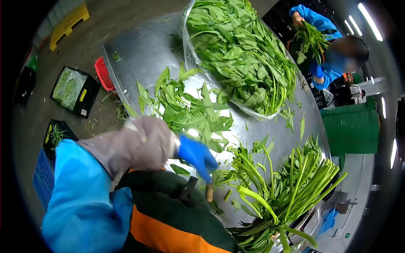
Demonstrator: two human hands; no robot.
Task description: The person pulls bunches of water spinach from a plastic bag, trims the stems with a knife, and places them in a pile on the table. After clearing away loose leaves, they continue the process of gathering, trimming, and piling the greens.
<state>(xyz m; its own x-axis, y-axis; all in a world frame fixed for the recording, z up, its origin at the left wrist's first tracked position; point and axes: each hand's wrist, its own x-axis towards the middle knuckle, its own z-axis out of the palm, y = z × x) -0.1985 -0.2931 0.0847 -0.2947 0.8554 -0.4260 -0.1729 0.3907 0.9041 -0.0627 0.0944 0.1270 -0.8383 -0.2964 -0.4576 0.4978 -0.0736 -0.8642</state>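
Observation:
My left hand (196, 158), in a blue glove, is over the near side of the metal table (143, 40). Motion blurs its fingers, which point down towards a short wooden handle (209, 192); whether they grip it I cannot make out. Loose leafy green stems (181, 105) lie just beyond this hand. At the lower right is a big bunch of long-stemmed greens (303, 181), cut ends pointing up and right. My right hand does not show. A clear plastic bag (185, 38) full of leafy greens (240, 55) lies at the table's far side.
Across the table, a co-worker in blue sleeves (318, 19) holds a bunch of greens (312, 40). On the floor at left stand a black crate (82, 99) with bagged greens, a blue crate (42, 179) and a red container (102, 74). Leaf scraps lie on the table.

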